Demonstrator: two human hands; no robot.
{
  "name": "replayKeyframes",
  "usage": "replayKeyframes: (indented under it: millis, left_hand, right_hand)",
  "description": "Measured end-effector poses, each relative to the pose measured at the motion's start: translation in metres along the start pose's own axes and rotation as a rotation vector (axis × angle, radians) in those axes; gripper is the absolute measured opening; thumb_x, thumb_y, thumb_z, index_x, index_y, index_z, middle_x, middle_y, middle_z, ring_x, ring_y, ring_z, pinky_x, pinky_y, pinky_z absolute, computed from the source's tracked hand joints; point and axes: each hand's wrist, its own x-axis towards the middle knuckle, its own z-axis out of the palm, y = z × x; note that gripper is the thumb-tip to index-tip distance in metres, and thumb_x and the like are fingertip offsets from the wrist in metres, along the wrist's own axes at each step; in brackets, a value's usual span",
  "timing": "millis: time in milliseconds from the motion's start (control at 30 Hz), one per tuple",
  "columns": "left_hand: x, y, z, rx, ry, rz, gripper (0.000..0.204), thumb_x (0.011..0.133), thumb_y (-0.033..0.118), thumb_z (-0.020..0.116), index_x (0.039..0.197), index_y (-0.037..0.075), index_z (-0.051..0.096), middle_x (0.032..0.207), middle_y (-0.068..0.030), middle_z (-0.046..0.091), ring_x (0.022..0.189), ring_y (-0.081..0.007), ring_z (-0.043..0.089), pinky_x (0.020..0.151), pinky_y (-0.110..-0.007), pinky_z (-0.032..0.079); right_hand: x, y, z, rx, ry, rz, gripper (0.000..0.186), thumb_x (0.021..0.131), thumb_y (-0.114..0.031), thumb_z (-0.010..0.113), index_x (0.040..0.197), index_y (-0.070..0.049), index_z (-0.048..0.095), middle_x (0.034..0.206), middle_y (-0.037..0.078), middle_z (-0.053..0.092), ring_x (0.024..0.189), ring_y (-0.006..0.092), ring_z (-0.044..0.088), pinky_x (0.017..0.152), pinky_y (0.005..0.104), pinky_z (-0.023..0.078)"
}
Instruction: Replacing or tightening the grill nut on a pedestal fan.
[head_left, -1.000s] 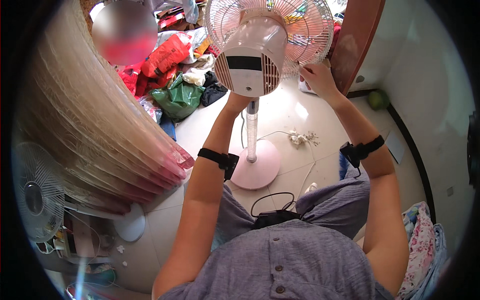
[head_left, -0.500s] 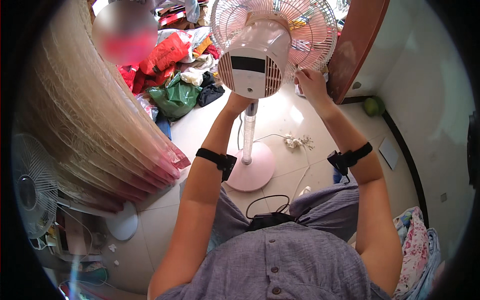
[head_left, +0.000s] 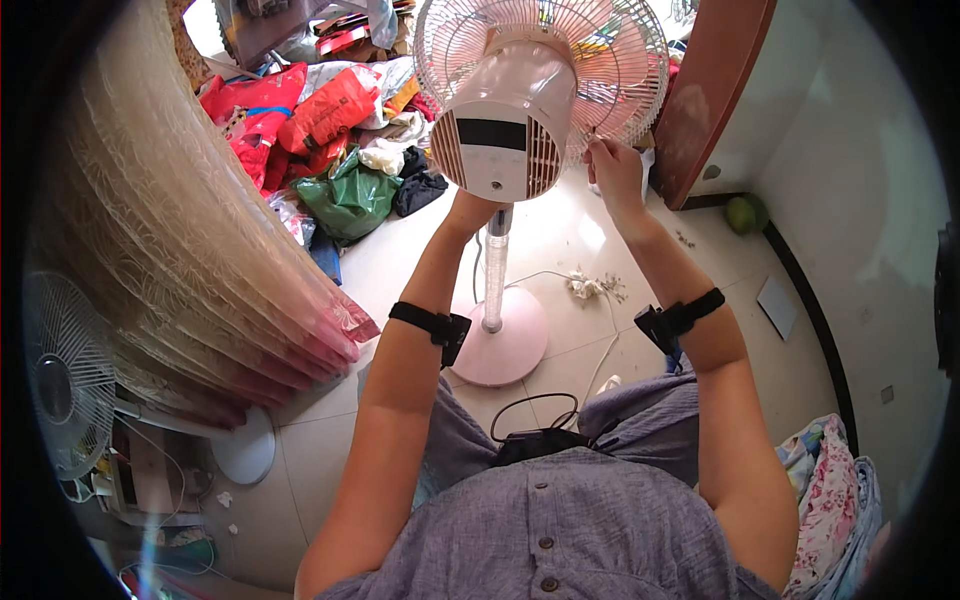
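Observation:
A standing fan (head_left: 505, 130) with a pale pink motor housing and a wire grille over pink blades stands in front of me, its back turned my way. My left hand (head_left: 474, 212) reaches up behind the lower part of the housing, close to the top of the pole (head_left: 495, 270); its fingers are hidden. At the grille's lower right edge is my right hand (head_left: 615, 168), closed in a pinch. Something small and thin seems to show at its fingertips, too small to name. The pole rises from a round pink base (head_left: 502, 345) on the tiled floor.
Heaped bags and clothes, with a green plastic bag (head_left: 350, 195), lie at the far left beside a long curtain (head_left: 190, 220). A second white fan (head_left: 70, 375) stands at the left. Crumpled tissue (head_left: 583, 287) lies by the cord. A brown wooden panel (head_left: 715, 100) stands right.
My right hand and forearm have shifted slightly left and down, still pinched by the grille. The fan appears a little further left and lower in the picture. My left hand stays behind the housing.

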Motion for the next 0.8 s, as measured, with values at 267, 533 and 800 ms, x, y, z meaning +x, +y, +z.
replayKeyframes:
  millis: [267,533,800]
  left_hand:
    - [0.000,0.004,0.008,-0.052,0.048,-0.014,0.022,0.083,0.007,0.066,0.104,0.007,0.060,0.091,0.0009,0.058,0.081,-0.0087,0.056,0.066,-0.026,0.049]
    - [0.000,-0.020,-0.007,-0.143,0.010,-0.035,0.037,0.078,0.006,0.074,0.111,0.004,0.058,0.101,-0.0028,0.059,0.089,-0.0125,0.057,0.076,-0.027,0.049]
    - [0.001,-0.006,0.004,-0.093,0.008,-0.126,0.037,0.078,0.003,0.073,0.112,0.004,0.057,0.103,-0.0034,0.059,0.095,-0.0141,0.056,0.082,-0.028,0.050]
  right_hand:
    - [0.026,0.012,0.002,-0.005,0.027,0.064,0.040,0.091,-0.030,0.056,0.064,0.000,0.062,0.047,0.004,0.053,0.042,0.0097,0.051,0.043,0.0265,0.037]
    - [0.017,0.005,0.009,-0.212,-0.098,-0.134,0.031,0.091,-0.026,0.056,0.073,-0.002,0.064,0.055,0.004,0.057,0.047,0.0118,0.053,0.046,0.0288,0.038]
    - [0.020,-0.004,-0.010,0.126,-0.233,0.090,0.029,0.092,-0.022,0.053,0.071,-0.003,0.059,0.053,0.001,0.051,0.043,0.0094,0.044,0.043,0.0247,0.033]
